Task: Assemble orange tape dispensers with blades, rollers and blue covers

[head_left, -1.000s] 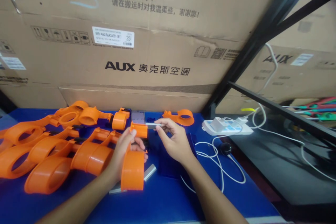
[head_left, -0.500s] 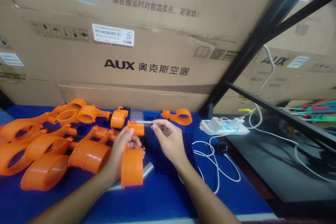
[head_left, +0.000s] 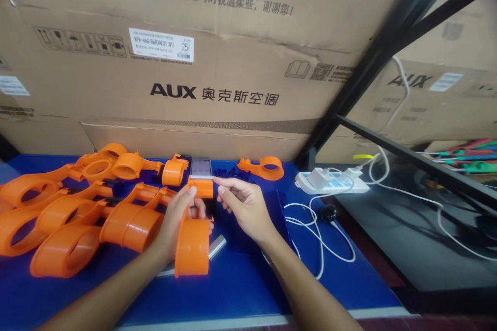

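Note:
My left hand (head_left: 176, 222) is wrapped around an orange plastic tape dispenser (head_left: 192, 248), its wide ring hanging lowest and its smaller end up by my thumb. A thin, pale metal blade (head_left: 201, 177) lies along the top edge of that smaller end. My right hand (head_left: 246, 207) is at the blade's right tip, index finger against it and thumb just below, in a loose pinch. The other fingers of this hand are curled. Part of the dispenser's middle is hidden by my left fingers.
Several orange tape dispensers (head_left: 132, 225) crowd the left of the blue table (head_left: 240, 295). Another dispenser (head_left: 267, 168) lies behind, near small dark blue parts (head_left: 233, 172) and a phone-like device (head_left: 201, 165). At right are a power strip (head_left: 336, 186), white cables (head_left: 310, 225) and a black frame (head_left: 373, 72).
The blade has moved left, from sticking out past the dispenser's smaller end to lying along its top edge. My right hand has followed it left slightly. My left hand keeps its hold.

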Tool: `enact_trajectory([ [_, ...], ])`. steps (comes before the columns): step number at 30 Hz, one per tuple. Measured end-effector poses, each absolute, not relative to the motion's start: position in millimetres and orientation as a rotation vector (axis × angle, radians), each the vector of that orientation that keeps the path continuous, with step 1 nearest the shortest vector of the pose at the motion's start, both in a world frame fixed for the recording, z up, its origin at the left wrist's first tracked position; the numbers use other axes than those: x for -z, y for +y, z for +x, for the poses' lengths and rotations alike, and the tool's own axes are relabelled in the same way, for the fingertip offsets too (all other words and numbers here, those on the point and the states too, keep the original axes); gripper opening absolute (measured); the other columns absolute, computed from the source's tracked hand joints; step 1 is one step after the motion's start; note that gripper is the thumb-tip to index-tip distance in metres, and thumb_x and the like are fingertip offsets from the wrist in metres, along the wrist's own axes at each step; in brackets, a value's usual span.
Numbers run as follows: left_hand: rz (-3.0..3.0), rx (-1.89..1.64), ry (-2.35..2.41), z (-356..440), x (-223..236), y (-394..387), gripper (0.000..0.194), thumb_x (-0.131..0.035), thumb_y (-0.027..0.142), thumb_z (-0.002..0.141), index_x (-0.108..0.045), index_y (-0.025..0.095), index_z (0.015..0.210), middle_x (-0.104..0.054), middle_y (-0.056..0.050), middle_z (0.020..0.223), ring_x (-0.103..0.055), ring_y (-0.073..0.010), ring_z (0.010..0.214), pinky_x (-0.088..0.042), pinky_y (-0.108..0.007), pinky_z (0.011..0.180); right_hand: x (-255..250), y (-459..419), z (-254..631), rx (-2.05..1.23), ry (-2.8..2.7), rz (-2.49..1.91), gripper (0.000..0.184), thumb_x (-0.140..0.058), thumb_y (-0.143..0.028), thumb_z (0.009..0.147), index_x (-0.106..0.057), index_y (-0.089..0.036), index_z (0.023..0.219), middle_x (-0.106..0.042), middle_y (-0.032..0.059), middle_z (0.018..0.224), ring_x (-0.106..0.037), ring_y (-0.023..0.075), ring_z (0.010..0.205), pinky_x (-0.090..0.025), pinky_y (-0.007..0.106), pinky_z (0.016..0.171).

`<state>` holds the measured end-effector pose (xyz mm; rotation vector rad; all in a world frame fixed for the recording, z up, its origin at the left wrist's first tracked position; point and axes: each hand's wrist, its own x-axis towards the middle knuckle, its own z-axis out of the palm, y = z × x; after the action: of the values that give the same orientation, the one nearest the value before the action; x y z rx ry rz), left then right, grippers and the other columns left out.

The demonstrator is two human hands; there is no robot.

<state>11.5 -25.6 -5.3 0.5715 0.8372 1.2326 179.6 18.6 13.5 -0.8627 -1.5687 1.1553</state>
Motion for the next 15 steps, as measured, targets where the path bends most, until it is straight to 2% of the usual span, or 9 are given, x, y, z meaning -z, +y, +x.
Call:
enact_trajectory([
  [3, 0.655, -1.28, 0.871, 10.0, 3.4, -25.7, 0.049, -0.074, 0.062, 0.08, -0.057, 0.017, 0.07, -0.061, -0.001, 0.057, -0.065, -0.0186, 0.049, -0.049, -0.027, 0.048, -14.1, 20.3, 181.9, -1.007, -1.679, -0.892, 0.027, -0.062, -0.039, 0.098, -0.074, -0.02, 0.112, -0.07, 0.0022, 0.08, -0.059, 0.0152, 0.067, -0.048, 0.029, 0.061],
  [5, 0.654, -1.307, 0.867, 8.6, 2.0, -25.4, 0.049, -0.073, 0.061, 0.081, -0.056, 0.017, 0.069, -0.059, 0.0, 0.057, -0.065, -0.0184, 0.05, -0.049, -0.026, 0.048, -12.8, 21.1, 182.7, -0.751, -1.857, -0.97, 0.02, -0.057, -0.031, 0.1, -0.073, -0.021, 0.104, -0.071, 0.0045, 0.089, -0.061, 0.0181, 0.078, -0.049, 0.033, 0.071],
  [8, 0.594, -1.355, 0.858, 7.3, 0.5, -24.4, 0.048, -0.074, 0.06, 0.08, -0.054, 0.018, 0.068, -0.057, 0.001, 0.056, -0.064, -0.0176, 0.049, -0.047, -0.025, 0.046, -7.1, 20.7, 182.6, -0.34, -2.275, -1.084, 0.011, -0.061, -0.02, 0.094, -0.072, -0.02, 0.093, -0.069, 0.0076, 0.097, -0.057, 0.0226, 0.089, -0.045, 0.038, 0.08],
  [11, 0.555, -1.346, 0.846, 7.3, 0.6, -23.2, 0.05, -0.076, 0.061, 0.077, -0.052, 0.018, 0.067, -0.056, 0.001, 0.054, -0.062, -0.0171, 0.048, -0.045, -0.024, 0.046, 2.0, 19.6, 180.6, -0.135, -2.534, -1.15, 0.012, -0.066, -0.017, 0.089, -0.072, -0.02, 0.099, -0.064, 0.0105, 0.105, -0.052, 0.0251, 0.094, -0.04, 0.038, 0.079],
  [15, 0.516, -1.305, 0.825, 8.5, 2.3, -22.6, 0.052, -0.077, 0.064, 0.074, -0.053, 0.019, 0.068, -0.056, 0.002, 0.053, -0.062, -0.0177, 0.047, -0.045, -0.025, 0.046, 13.6, 19.6, 175.4, -0.078, -2.573, -1.192, 0.016, -0.066, -0.021, 0.092, -0.07, -0.019, 0.107, -0.059, 0.0115, 0.109, -0.048, 0.025, 0.096, -0.039, 0.037, 0.081],
])
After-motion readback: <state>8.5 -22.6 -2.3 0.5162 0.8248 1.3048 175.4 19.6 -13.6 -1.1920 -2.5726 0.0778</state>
